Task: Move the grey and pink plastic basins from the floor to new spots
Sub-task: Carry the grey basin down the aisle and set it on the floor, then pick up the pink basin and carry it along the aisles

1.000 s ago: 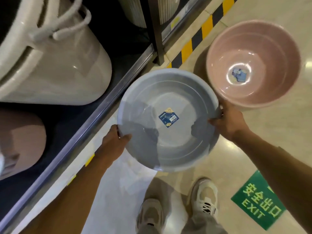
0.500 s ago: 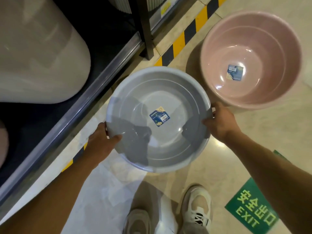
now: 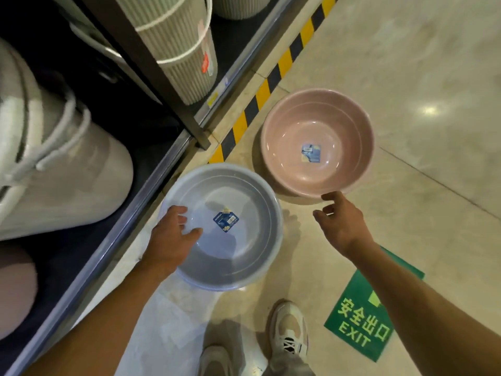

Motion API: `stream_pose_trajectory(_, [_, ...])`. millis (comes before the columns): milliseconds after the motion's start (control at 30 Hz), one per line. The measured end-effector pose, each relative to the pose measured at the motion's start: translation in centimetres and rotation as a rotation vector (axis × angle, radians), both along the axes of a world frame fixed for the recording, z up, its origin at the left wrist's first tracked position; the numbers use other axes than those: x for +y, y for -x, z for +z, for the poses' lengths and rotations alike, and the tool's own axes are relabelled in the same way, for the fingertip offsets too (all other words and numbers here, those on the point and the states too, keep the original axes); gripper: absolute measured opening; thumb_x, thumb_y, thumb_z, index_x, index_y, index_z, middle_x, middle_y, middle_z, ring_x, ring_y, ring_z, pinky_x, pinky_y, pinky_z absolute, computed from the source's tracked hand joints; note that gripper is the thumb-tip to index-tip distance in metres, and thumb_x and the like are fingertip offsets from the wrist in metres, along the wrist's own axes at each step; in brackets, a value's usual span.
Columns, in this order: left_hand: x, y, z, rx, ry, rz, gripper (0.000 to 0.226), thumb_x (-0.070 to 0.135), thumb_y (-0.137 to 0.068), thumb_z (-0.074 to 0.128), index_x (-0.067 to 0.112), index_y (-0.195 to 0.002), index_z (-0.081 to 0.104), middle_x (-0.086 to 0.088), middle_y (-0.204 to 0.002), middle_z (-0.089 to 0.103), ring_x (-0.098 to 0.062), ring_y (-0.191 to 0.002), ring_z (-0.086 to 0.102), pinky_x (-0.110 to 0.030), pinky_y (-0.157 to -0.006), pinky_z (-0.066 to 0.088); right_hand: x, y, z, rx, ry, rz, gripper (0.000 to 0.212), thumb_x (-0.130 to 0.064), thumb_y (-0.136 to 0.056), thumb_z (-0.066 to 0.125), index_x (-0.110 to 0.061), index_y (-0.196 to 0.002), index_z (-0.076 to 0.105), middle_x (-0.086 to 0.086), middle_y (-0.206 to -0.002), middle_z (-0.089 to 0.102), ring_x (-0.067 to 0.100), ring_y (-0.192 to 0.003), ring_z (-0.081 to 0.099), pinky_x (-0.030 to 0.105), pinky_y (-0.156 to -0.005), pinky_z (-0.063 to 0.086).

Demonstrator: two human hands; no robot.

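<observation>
Grey basin [image 3: 238, 240] sat on the floor beside the shelf; you held nothing, left hand [image 3: 168, 237] spread above it. Pink basin [image 3: 317, 142] remained unmoved beyond, your right hand [image 3: 339, 223] loosely open near its rim.

A green EXIT floor sign [image 3: 363, 329] is lying on the glossy beige floor [image 3: 420, 77] near two pale sneakers [image 3: 290, 329]. Yellow-and-black hazard tape [image 3: 267, 88] is running along the dark shelf [image 3: 151, 164], where ribbed pale bins [image 3: 187, 55] are standing.
</observation>
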State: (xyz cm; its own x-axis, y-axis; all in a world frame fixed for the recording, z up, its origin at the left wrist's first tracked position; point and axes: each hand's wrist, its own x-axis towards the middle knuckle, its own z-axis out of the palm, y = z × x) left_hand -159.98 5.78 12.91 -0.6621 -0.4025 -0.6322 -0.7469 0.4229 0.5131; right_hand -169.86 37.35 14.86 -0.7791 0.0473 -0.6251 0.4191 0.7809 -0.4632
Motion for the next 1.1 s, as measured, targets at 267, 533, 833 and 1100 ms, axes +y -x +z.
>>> stream_pose_trajectory(267, [8.4, 4.3, 7.5, -0.019, -0.044, -0.183, 0.048, 0.021, -0.091, 0.075, 0.021, -0.133, 0.053, -0.003, -0.115, 0.061, -0.022, -0.103, 0.062, -0.027, -0.076, 0.045, 8.2, 0.5, 8.8, -0.004, 0.015, -0.134, 0.042, -0.025, -0.097, 0.058, -0.013, -0.137, 0.051, 0.015, -0.123, 0.065, 0.030, -0.107, 0.062, 0.040, -0.092, 0.050])
stream_pose_trajectory(533, [13.7, 10.8, 11.5, -0.025, -0.081, -0.256, 0.047, 0.024, -0.093, 0.072, 0.025, -0.135, 0.050, 0.000, -0.120, 0.059, -0.022, -0.113, 0.062, -0.037, -0.087, 0.054, 15.0, 1.4, 13.3, -0.034, -0.007, -0.279, 0.043, -0.027, -0.097, 0.059, -0.013, -0.137, 0.051, 0.017, -0.125, 0.065, 0.031, -0.106, 0.062, 0.037, -0.088, 0.050])
stream_pose_trajectory(833, [12.8, 20.5, 6.4, -0.073, 0.017, -0.383, 0.062, 0.042, -0.086, 0.074, 0.021, -0.139, 0.051, 0.001, -0.111, 0.059, -0.024, -0.104, 0.059, -0.039, -0.085, 0.052, 13.4, 7.9, 8.3, -0.069, -0.068, -0.291, 0.057, -0.039, -0.094, 0.062, -0.017, -0.142, 0.043, 0.012, -0.127, 0.065, 0.029, -0.109, 0.062, 0.039, -0.089, 0.050])
stream_pose_trajectory(1100, [11.7, 26.7, -7.1, 0.024, 0.169, -0.342, 0.076, 0.056, -0.084, 0.070, 0.017, -0.145, 0.049, -0.009, -0.119, 0.068, -0.033, -0.111, 0.063, -0.036, -0.083, 0.045, 14.0, 13.5, -6.2, -0.047, -0.152, -0.264, 0.067, -0.058, -0.087, 0.060, -0.022, -0.140, 0.042, 0.008, -0.122, 0.068, 0.033, -0.107, 0.064, 0.053, -0.090, 0.054])
